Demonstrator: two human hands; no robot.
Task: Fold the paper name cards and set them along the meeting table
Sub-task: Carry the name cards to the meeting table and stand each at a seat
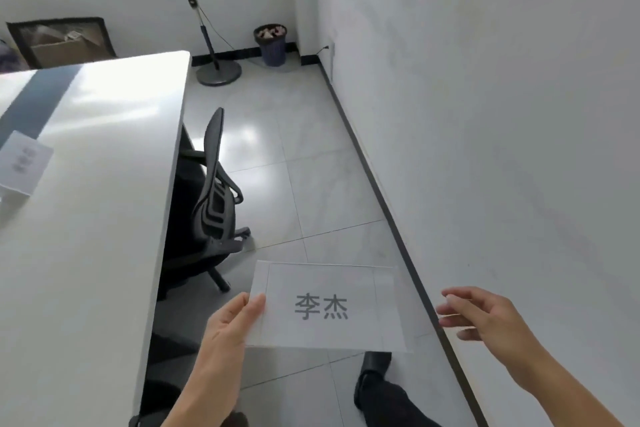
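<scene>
A white paper name card (329,305) with two printed grey characters is held over the floor, to the right of the meeting table (90,218). My left hand (230,326) pinches its left edge, thumb on top. A little right of the card, my right hand (485,317) hovers with its fingers apart, not touching the paper. A second name card (22,163) stands on the table at the far left, blurred.
A black mesh office chair (211,198) is tucked under the table's right side. My black shoe (374,378) is on the tiled floor below the card. A standing fan (207,28) and a dark waste bin (272,43) stand at the back wall. A white wall runs along the right.
</scene>
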